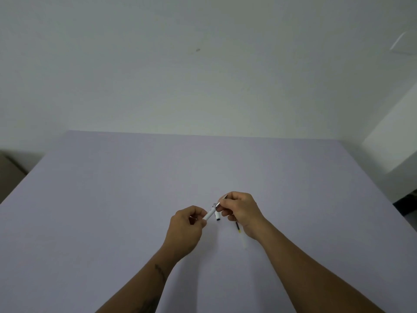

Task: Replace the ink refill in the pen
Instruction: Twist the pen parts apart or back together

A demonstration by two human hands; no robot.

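A white pen barrel (209, 213) is held slantwise above the table, its lower end pinched in my left hand (188, 224). My right hand (240, 210) grips the pen's silver tip section (219, 205) at the barrel's upper end; a thin point sticks out past the fingers. Just below the barrel lies a short white pen piece with a dark end (217, 216), probably the cap. A thin refill (238, 228), dark with a yellow end, lies on the table, partly hidden under my right wrist.
The pale lilac table (112, 199) runs back to a white wall (203, 64). A white ledge or cabinet (392, 141) stands at the right, past the table's corner. A brown surface shows at the far left edge.
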